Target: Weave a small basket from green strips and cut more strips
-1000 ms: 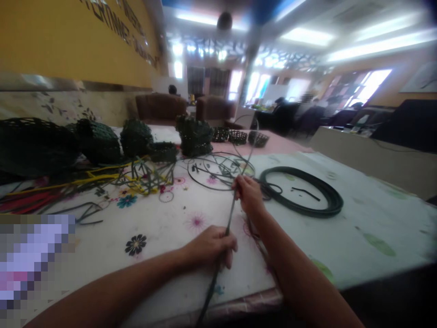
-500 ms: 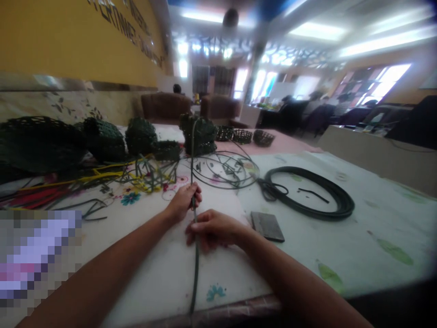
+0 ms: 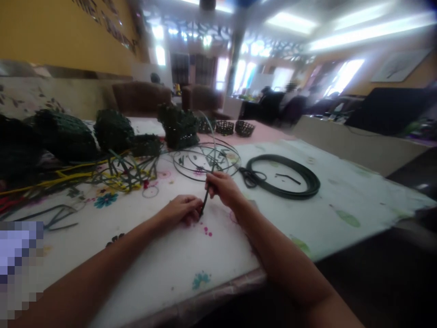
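Note:
A thin dark green strip (image 3: 214, 152) stands up between my hands over the white flowered tablecloth (image 3: 153, 264), its upper part bending over to the left. My right hand (image 3: 223, 187) pinches it partway up. Lower and to the left, the fingers of my left hand (image 3: 186, 208) are closed at its bottom end. Just beyond my hands lie loose rings of thin strip (image 3: 177, 169) with short cut pieces inside them. To the right of my right hand are black-handled scissors (image 3: 250, 178), touching a thick coil of dark strip (image 3: 309, 189).
Woven dark green baskets (image 3: 179, 127) line the table's far left side, and small ones (image 3: 245, 129) stand at the back. Yellow and green strips (image 3: 123, 171) lie tangled at left. A grey block is mostly hidden behind my right forearm. People sit in the background.
My right hand has moved up the strip, above my left hand, which is now lower at the strip's bottom end. The strip's tail no longer hangs towards me. The view has turned right.

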